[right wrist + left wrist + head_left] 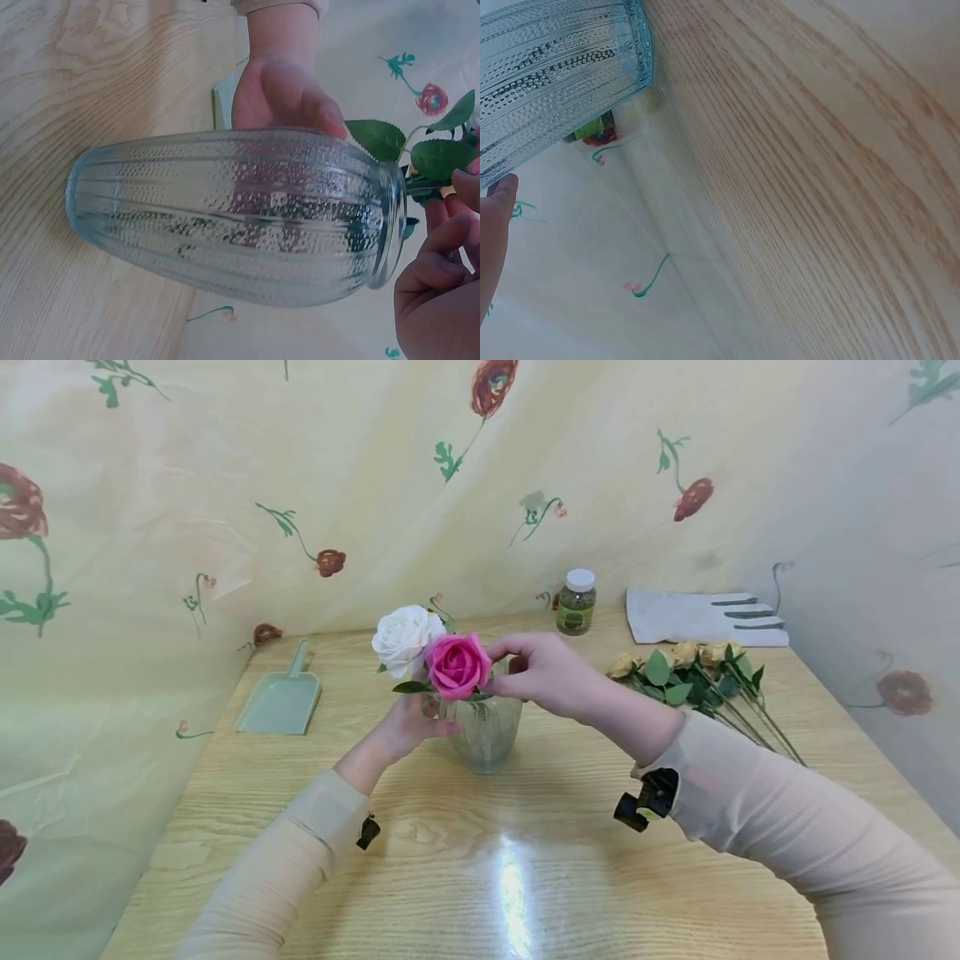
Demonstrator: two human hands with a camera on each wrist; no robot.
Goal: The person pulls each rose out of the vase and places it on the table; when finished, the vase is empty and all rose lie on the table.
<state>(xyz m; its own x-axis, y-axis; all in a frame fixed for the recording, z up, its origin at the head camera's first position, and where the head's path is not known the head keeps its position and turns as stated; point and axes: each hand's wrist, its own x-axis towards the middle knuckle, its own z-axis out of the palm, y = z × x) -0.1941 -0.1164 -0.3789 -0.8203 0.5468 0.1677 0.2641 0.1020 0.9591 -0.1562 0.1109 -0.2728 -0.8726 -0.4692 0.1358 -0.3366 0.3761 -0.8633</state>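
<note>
Left hand (406, 723) curls round the glass vase (483, 737), upright on the surface (427, 877); right hand (553, 677), fingers bent, pinches the pink rose (457, 667) at the vase's mouth, beside the white rose (405, 639)

No text, brand, number or sign can be read in any of the three views. The jar (576, 597) at the back of the desk (420, 868) bears a green label (566, 617) round its lower part, with a darker patch in its middle; in the head view it is too small and blurred for any letters to be made out.
</note>
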